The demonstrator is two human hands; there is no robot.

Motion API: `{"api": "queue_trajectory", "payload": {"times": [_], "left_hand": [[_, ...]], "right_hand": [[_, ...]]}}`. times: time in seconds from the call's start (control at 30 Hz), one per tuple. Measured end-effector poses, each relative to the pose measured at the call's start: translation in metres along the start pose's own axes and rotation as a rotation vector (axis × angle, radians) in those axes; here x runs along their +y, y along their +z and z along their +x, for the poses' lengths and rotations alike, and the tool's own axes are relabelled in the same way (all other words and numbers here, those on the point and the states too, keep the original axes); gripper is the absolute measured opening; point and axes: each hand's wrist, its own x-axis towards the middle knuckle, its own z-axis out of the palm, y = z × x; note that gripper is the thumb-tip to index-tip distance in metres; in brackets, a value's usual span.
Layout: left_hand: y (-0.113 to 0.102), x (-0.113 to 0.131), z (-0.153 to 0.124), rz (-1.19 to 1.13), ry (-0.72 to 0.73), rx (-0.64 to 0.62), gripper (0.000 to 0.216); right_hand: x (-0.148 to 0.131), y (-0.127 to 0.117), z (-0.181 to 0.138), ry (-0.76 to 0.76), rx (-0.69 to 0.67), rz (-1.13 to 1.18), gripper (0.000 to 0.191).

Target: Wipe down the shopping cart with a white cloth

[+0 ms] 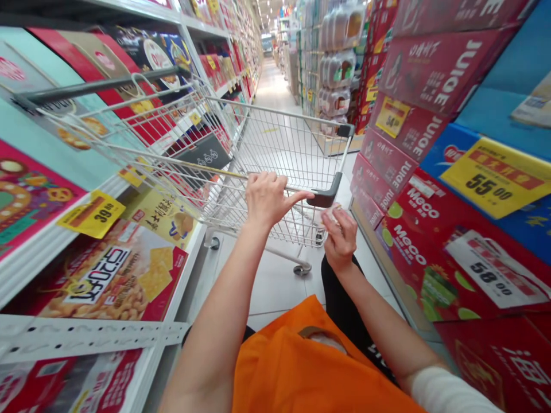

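A wire shopping cart (pixel 275 155) stands turned sideways across the aisle in front of me. My left hand (pixel 267 201) is closed over the top rim of its near side, thumb stretched along the rim toward the dark plastic corner piece (pixel 323 198). Just below that corner is my right hand (pixel 341 234), its fingers curled in. Something pale seems to be at its fingertips, too blurred to name. The cart's dark handle bar (pixel 103 83) is at the far left, by the shelf. No goods show inside the wire basket.
Shelves of boxed snacks (pixel 112 275) line the left, with a yellow price tag (pixel 92 213) sticking out. Stacked red drink cartons (pixel 424 229) rise close on the right. Shrink-wrapped bottles (pixel 340 69) stand farther ahead. Pale tiled floor (pixel 271 86) runs down the aisle.
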Motion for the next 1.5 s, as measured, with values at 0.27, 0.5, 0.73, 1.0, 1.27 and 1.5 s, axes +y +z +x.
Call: {"api": "queue_trajectory", "payload": {"times": [0.27,0.5,0.73,1.0,1.27,1.5], "left_hand": [[0.013,0.030,0.003,0.087,-0.009,0.064,0.060],[-0.019,-0.018,0.004,0.053,0.004,-0.009,0.052],[-0.059,-0.077,0.007,0.353,-0.150,-0.297,0.059],[-0.044,-0.045,0.016,0.344,-0.220,-0.313,0.059],[-0.044,-0.029,0.010,0.318,-0.162,-0.259,0.051],[-0.045,-0.017,0.006,0.281,-0.211,-0.238,0.045]], "right_hand": [[0.008,-0.027,0.051,-0.043,0.056,-0.068,0.042],[0.034,-0.015,0.088,-0.213,-0.129,0.020,0.038],[0.051,-0.002,0.088,-0.103,-0.028,-0.024,0.034],[-0.018,0.081,0.086,-0.079,-0.027,-0.013,0.038],[-0.007,0.085,0.095,-0.296,-0.139,0.015,0.035],[0.076,0.034,0.104,-0.174,-0.032,-0.084,0.031]]}}
